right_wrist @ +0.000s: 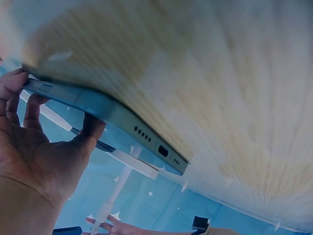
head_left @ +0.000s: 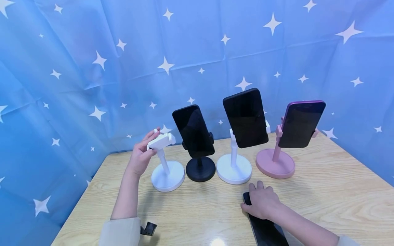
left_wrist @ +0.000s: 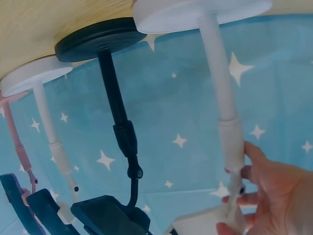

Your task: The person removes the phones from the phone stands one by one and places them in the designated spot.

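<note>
At the left, my left hand (head_left: 140, 158) grips the holder head of a white phone stand (head_left: 168, 177), which has a round base and a slanted post. In the left wrist view, the fingers of my left hand (left_wrist: 279, 196) curl around the stand's upper joint. The stand's holder carries no phone. At the front right, my right hand (head_left: 264, 202) holds a black smartphone (head_left: 267, 233) by its long edges, screen up, close over the table. The right wrist view shows the phone's bottom edge (right_wrist: 151, 142) with its charging port and speaker holes.
Right of the white stand, three stands hold upright phones: a black stand (head_left: 200, 169), another white stand (head_left: 234, 172) and a pink stand (head_left: 276, 164). Their bases line up across the wooden table (head_left: 191, 215). Behind hangs a blue star-patterned curtain (head_left: 197, 41). A small black device (head_left: 149, 229) sits by my left sleeve.
</note>
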